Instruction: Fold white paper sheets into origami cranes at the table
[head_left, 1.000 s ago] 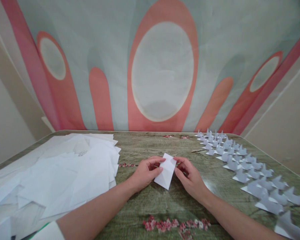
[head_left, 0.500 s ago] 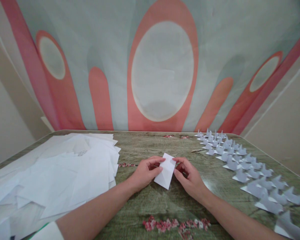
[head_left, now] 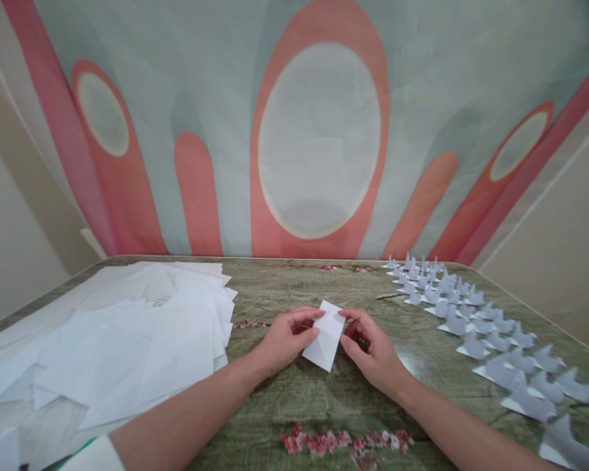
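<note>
A small folded piece of white paper is held between both hands, tilted, over the middle of the table. My left hand pinches its left edge, thumb on the near face and fingers at the upper corner. On the other side, my right hand has its fingertips on the upper right edge, and its thumb lies along the right side. Part of the paper's top edge is covered by fingertips. Creases are faintly visible on it.
Loose white paper sheets are heaped on the left of the table. Several folded white paper birds stand in rows along the right side. The wood-patterned table has pink flower prints, and a patterned backdrop rises behind its far edge.
Almost nothing differs. The right thumb has shifted very slightly at the paper's right edge; the paper and left hand stay in place.
</note>
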The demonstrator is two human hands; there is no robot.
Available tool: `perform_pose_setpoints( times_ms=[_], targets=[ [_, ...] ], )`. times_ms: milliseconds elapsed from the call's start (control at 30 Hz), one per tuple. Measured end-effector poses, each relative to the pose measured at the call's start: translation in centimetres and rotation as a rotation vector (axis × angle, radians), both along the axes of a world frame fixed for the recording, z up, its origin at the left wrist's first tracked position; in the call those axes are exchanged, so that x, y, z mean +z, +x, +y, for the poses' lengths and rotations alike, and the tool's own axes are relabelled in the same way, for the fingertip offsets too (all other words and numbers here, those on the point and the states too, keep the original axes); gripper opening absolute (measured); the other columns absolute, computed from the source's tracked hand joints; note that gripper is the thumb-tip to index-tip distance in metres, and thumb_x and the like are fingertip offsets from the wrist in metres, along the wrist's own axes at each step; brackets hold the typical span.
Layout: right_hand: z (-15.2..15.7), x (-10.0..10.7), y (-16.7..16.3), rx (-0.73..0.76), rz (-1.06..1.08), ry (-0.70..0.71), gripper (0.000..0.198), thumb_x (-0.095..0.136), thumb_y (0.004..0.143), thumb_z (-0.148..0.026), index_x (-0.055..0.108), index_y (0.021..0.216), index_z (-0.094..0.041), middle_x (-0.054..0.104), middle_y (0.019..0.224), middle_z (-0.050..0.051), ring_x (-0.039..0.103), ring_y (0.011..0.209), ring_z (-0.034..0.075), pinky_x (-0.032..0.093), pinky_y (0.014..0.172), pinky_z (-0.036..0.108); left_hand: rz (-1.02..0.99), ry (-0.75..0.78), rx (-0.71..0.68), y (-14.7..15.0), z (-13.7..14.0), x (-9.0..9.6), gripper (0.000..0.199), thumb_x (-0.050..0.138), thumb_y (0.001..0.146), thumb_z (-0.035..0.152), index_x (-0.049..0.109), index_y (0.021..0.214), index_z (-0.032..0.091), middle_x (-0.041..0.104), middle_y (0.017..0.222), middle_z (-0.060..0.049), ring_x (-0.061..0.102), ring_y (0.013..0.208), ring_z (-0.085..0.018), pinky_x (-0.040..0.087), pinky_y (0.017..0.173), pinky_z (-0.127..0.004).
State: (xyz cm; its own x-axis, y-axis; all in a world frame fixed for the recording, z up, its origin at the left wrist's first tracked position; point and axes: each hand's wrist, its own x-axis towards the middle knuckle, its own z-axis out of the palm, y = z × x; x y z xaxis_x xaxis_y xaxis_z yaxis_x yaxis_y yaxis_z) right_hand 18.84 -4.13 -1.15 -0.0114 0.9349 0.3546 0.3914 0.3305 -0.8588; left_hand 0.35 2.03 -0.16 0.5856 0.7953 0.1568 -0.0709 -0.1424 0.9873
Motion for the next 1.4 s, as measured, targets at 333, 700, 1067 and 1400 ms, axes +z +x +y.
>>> perform_pose_setpoints(
  times_ms=[333, 700, 1067, 1400],
  targets=[
    [-0.16, 0.19, -0.04, 0.015, -0.004, -0.006, 0.03, 0.05, 0.082, -0.021, 0.044, 0.111, -0.021, 0.049, 0.081, 0.001, 0.049, 0.065, 0.013, 0.041, 0.058, 0.026, -0.009, 0.018, 0.001, -0.01, 0.08, 0.01, 0.032, 0.063, 0.074, 0.019, 0.064, 0.106, 0.017, 0.056, 0.114, -0.009, 0.056, 0.097, -0.02, 0.045, 0.081, -0.029],
    [-0.1, 0.17, -0.05, 0.014, -0.008, 0.007, 0.03, 0.05, 0.081, -0.021, 0.044, 0.111, -0.021, 0.048, 0.081, 0.0, 0.05, 0.065, 0.013, 0.042, 0.059, 0.027, -0.004, -0.009, 0.013, 0.02, -0.06, 0.28, 0.033, 0.064, 0.073, 0.021, 0.064, 0.105, 0.017, 0.055, 0.116, -0.009, 0.056, 0.097, -0.021, 0.044, 0.081, -0.03],
    [-0.05, 0.03, 0.01, 0.015, -0.014, 0.014, 0.032, 0.051, 0.08, -0.019, 0.045, 0.111, -0.022, 0.047, 0.087, 0.002, 0.051, 0.066, 0.013, 0.043, 0.06, 0.027, 0.016, 0.031, 0.007, -0.04, 0.14, -0.11, 0.034, 0.063, 0.074, 0.021, 0.063, 0.108, 0.017, 0.055, 0.117, -0.009, 0.055, 0.099, -0.021, 0.044, 0.082, -0.029],
    [-0.03, 0.03, 0.03, 0.022, -0.023, 0.032, 0.032, 0.05, 0.08, -0.018, 0.046, 0.111, -0.022, 0.046, 0.09, 0.003, 0.05, 0.066, 0.012, 0.045, 0.061, 0.027, 0.009, 0.022, 0.009, 0.03, -0.01, 0.25, 0.033, 0.063, 0.073, 0.022, 0.064, 0.106, 0.015, 0.056, 0.115, -0.01, 0.056, 0.097, -0.021, 0.045, 0.08, -0.029]
  ],
)
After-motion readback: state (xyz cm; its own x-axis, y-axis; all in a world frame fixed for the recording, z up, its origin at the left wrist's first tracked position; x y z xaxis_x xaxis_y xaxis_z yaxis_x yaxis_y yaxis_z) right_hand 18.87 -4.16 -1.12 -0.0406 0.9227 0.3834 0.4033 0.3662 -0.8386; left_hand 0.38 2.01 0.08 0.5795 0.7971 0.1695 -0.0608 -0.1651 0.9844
